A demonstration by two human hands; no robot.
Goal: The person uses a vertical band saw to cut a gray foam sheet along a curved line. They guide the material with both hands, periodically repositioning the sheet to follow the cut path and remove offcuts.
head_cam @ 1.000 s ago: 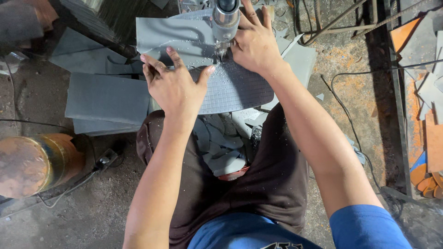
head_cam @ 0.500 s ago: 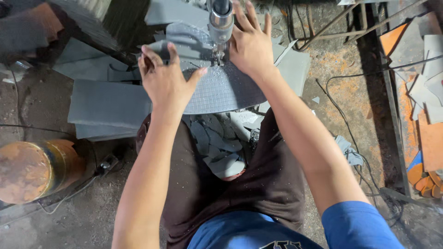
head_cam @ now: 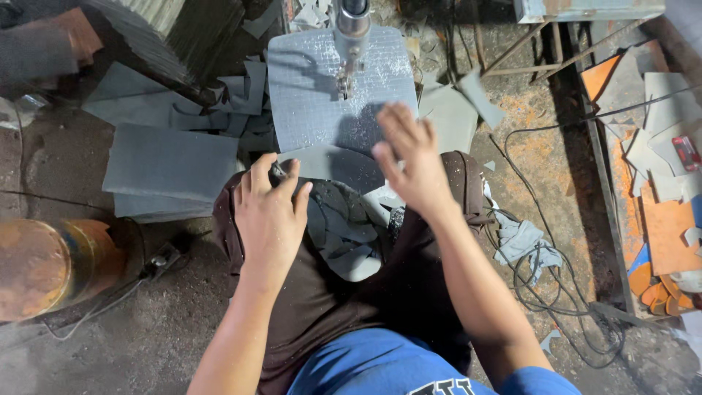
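machine table (head_cam: 307, 95): biggest thing up top, a grey sheet-covered plate dusted with white crumbs, and the saw head (head_cam: 351, 29) with its thin blade comes down onto it at 12 o'clock from our hands

grey sheet stack (head_cam: 168, 164): flat slabs on the floor at 9 o'clock from the left hand, well apart from it

step in hand: looks to us like we're between cuts, both hands are off the table and over the lap, so we'd judge one piece is done and being set aside

cut grey piece (head_cam: 333, 162): curved offcut at the near edge of the table, just at 1 o'clock from the left hand and 9 o'clock from the right

left hand (head_cam: 269, 212): fingers curled down on the knee, fingertips at or on the edge of that cut piece, can't tell if it's really gripping

right hand (head_cam: 409, 164): blurred, fingers spread and loose, holding nothing we can see

scrap pile (head_cam: 351, 234): grey trimmings in the lap at 6 o'clock from the piece

next move: we reckon it needs a firm pinch on the piece, fingers kept clear of the blade
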